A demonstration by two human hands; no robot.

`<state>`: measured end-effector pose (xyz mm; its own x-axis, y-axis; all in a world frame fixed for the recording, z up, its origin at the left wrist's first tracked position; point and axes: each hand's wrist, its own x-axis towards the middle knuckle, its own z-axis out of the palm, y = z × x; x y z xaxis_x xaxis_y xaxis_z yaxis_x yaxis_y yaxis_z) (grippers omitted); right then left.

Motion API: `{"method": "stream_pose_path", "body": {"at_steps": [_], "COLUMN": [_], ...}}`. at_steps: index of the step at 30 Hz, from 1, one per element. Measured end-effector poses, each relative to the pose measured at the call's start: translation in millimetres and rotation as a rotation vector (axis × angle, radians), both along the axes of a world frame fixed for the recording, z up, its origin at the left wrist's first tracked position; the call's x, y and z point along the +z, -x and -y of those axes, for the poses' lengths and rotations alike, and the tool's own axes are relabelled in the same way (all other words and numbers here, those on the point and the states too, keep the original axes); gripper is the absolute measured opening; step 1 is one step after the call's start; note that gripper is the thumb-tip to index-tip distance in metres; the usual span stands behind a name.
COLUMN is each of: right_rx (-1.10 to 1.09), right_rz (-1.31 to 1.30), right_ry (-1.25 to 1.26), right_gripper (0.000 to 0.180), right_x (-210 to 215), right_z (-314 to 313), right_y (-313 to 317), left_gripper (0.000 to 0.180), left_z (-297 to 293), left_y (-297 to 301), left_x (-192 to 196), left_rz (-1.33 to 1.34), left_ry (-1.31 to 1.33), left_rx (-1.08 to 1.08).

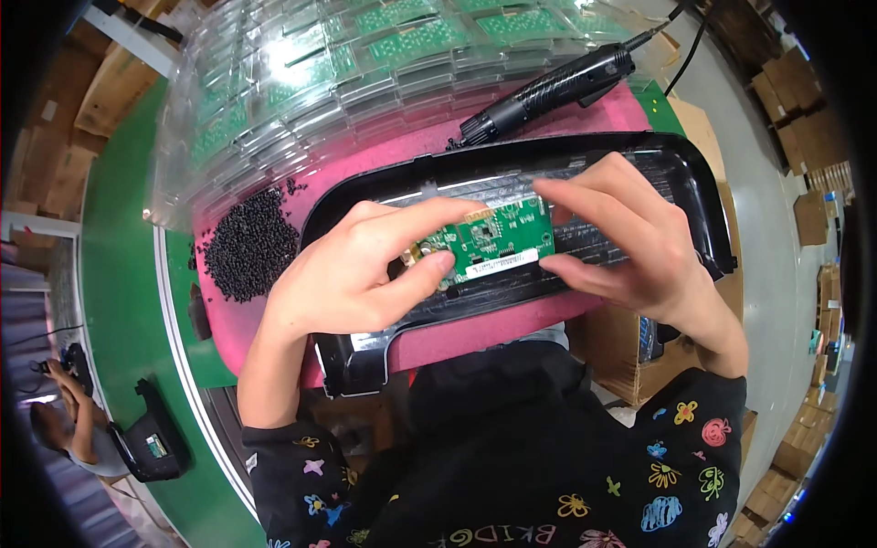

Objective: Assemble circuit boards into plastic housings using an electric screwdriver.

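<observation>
A green circuit board (pixel 516 228) with a white label strip along its near edge is held over a long black plastic housing (pixel 685 173). My left hand (pixel 347 265) pinches the board's left end between thumb and fingers. At the other end, my right hand (pixel 644 242) spans the short side, with its thumb at the near corner and a fingertip at the far one. The housing lies with its hollow side up on a pink mat (pixel 438 342). Whether the board touches the housing beneath it is hidden.
A heap of small black screws (pixel 247 247) lies left of the housing. Behind it rests a black electric screwdriver (pixel 548 96) with a cord. Stacked clear trays (pixel 338 78) of green boards fill the back. Another person (pixel 78 420) works at far left; cardboard boxes (pixel 795 100) stand at right.
</observation>
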<state>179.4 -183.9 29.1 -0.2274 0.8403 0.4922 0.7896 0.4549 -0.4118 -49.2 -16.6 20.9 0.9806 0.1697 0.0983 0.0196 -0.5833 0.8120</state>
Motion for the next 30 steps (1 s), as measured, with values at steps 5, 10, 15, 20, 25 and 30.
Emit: {"method": "stream_pose_path", "body": {"at_steps": [5, 10, 15, 20, 25, 30], "right_rx": [-0.06, -0.128, 0.049, 0.0, -0.046, -0.035], "right_rz": [-0.057, -0.267, -0.279, -0.297, -0.272, -0.224], "right_ry": [-0.172, -0.008, 0.195, 0.227, 0.27, 0.223], "right_gripper": [0.055, 0.054, 0.051, 0.056, 0.059, 0.053], "right_x": [-33, -57, -72, -78, -75, -78], "right_z": [-3, -8, -13, -16, -18, -19], "right_y": [-5, -13, -20, -13, -14, -10], "left_gripper": [0.06, 0.059, 0.051, 0.054, 0.053, 0.052], "left_z": [7, 0, -3, -1, -2, -3], "left_y": [4, 3, 7, 3, 1, 3], "left_x": [-4, -12, -20, -20, -21, -25], "left_rz": [-0.01, 0.092, -0.175, -0.271, -0.292, -0.282], "left_ry": [0.098, 0.039, -0.144, -0.256, -0.291, -0.307], "left_rx": [0.236, 0.273, 0.143, 0.207, 0.262, 0.248]}}
